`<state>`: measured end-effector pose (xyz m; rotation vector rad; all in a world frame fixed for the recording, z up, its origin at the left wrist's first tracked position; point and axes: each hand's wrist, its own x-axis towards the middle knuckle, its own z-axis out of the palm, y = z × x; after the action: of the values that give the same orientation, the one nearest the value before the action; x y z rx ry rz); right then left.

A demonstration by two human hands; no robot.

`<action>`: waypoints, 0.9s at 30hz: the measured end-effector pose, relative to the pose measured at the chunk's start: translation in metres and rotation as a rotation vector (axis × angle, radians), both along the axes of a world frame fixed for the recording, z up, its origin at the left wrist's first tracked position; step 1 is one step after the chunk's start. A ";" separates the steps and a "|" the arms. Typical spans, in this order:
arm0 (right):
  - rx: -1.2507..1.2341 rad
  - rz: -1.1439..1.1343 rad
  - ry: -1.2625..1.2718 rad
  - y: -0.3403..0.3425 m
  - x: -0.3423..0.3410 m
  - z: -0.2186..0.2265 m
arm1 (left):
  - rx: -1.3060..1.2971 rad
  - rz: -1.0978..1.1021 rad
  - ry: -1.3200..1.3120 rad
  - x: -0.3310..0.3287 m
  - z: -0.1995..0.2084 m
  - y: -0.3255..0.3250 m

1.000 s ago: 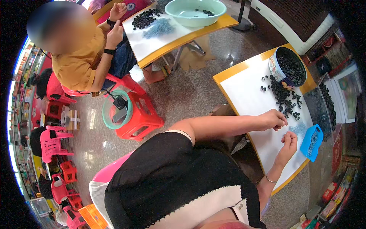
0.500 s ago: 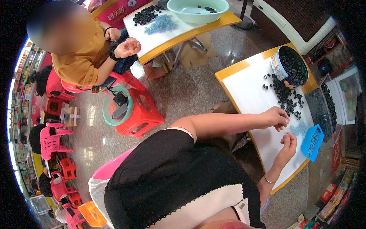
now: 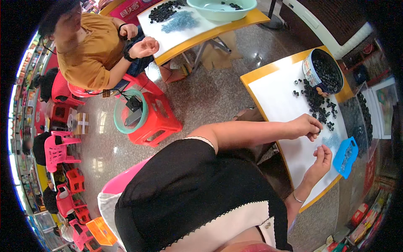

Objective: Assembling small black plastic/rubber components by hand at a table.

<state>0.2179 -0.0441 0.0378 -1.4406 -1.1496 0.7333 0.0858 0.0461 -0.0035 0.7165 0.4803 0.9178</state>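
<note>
My left hand (image 3: 304, 127) is over the white-topped table (image 3: 268, 94), its thumb and fingers pinched on a small black piece (image 3: 318, 132) that shows as a dark spot at the fingertips. Just nearer to me, my right hand (image 3: 319, 163) is raised with its fingers curled together; whatever they may hold is too small to make out. Beyond the left hand lies a loose heap of small black pieces (image 3: 315, 101). To the right of the hands is a scatter of tiny bluish clear pieces (image 3: 333, 140), beside a blue scoop-shaped tray (image 3: 341, 161) with more of them in it.
A round tub (image 3: 310, 69) full of black pieces stands at the table's far end. Across the floor, another person (image 3: 94, 50) sits at a second table (image 3: 205, 33) with similar heaps and a pale green basin (image 3: 222, 12). A red stool (image 3: 157, 122) carries a green basket (image 3: 119, 119).
The whole view has shifted slightly to the right. A dark piece now shows at my left fingertips. Both hands stay close together, and the other person's head has turned or moved a little.
</note>
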 end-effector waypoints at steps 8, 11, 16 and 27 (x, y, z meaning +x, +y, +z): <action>0.040 -0.040 -0.042 0.004 -0.002 0.002 | 0.062 -0.103 0.020 0.007 0.012 -0.015; 0.059 -0.042 -0.099 0.005 0.003 0.001 | -0.005 -0.052 0.075 0.006 0.010 -0.007; 0.042 0.043 0.189 0.013 -0.001 0.011 | -0.122 -0.079 -0.032 -0.018 0.021 -0.009; 0.069 0.094 0.361 0.006 0.000 0.009 | -0.184 -0.140 -0.029 -0.009 0.026 -0.017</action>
<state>0.2179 -0.0379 0.0469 -1.1452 -0.9557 0.9661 0.0769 0.0287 0.0229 0.5614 0.4762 0.7409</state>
